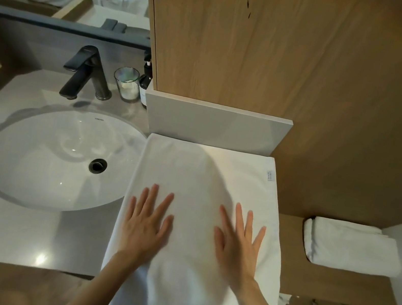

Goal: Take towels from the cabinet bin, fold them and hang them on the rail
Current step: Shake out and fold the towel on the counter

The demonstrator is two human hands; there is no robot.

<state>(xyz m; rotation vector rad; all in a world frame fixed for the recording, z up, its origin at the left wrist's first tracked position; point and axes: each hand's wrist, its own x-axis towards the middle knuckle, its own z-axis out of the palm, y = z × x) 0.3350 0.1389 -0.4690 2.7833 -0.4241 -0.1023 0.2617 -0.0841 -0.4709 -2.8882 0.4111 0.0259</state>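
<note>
**White towel mid-fold on the counter**

White towel [201,206] lies flat on the counter [19,233] beside the sink [54,153], its near edge overhanging. Your left hand [146,226] and right hand [237,242] rest on it, fingers straight and spread, gripping nothing. You look to be smoothing it; next, likely take an edge and fold it over.

Your left hand [145,226] and right hand [238,247] are motion-blurred, your forearms [95,289] cut by the lower edge, the label [270,176] on the towel [203,179] too small to read, and the cabinet [241,38] half hides the pump bottle [145,83]
</note>
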